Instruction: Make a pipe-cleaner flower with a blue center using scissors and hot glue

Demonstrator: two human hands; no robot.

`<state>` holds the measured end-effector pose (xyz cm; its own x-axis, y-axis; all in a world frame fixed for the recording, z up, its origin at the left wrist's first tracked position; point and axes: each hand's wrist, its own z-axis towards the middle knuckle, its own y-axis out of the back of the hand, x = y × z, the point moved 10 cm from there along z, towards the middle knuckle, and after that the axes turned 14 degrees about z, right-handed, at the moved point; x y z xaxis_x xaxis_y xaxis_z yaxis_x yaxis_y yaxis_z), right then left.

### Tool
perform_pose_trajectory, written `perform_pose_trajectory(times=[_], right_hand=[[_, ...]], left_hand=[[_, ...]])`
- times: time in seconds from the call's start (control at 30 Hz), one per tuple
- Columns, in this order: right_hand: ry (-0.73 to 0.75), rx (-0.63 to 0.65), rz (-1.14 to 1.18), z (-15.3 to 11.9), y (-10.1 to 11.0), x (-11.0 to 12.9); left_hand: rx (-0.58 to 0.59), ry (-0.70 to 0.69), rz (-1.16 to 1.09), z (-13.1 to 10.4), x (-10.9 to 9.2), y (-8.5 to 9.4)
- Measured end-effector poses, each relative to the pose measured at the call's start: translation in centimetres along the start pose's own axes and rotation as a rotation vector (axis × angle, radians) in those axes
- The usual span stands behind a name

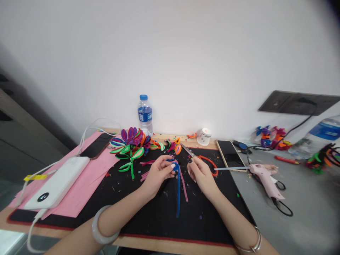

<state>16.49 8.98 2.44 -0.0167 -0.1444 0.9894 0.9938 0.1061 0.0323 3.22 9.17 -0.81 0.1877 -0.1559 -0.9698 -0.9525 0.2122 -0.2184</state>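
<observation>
My left hand pinches a blue pipe cleaner between thumb and fingers. Its upper end is curled at the fingertips, and the long tail hangs down over the black mat. My right hand is a short way to the right, fingers curled together; what is in them, if anything, is hidden. Scissors with orange handles lie just behind the right hand. Pink pipe cleaners lie under and beside the left hand. A bunch of colourful pipe-cleaner flowers lies to the left of the hands.
Pink sheets at left carry a white power bank and a dark phone. Against the wall stand a water bottle and a paper cup. To the right are another phone and a pink glue gun.
</observation>
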Motion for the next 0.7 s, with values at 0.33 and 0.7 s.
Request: perform_pose_trajectory(times=[0.33, 0.7], right_hand=[[0.026, -0.034, -0.011, 0.17, 0.32, 0.09], [0.011, -0.014, 0.110, 0.30, 0.10, -0.15]], left_hand=[[-0.024, 0.017, 0.071, 0.05, 0.46, 0.38], [0.025, 0.004, 0.108, 0.11, 0.66, -0.11]])
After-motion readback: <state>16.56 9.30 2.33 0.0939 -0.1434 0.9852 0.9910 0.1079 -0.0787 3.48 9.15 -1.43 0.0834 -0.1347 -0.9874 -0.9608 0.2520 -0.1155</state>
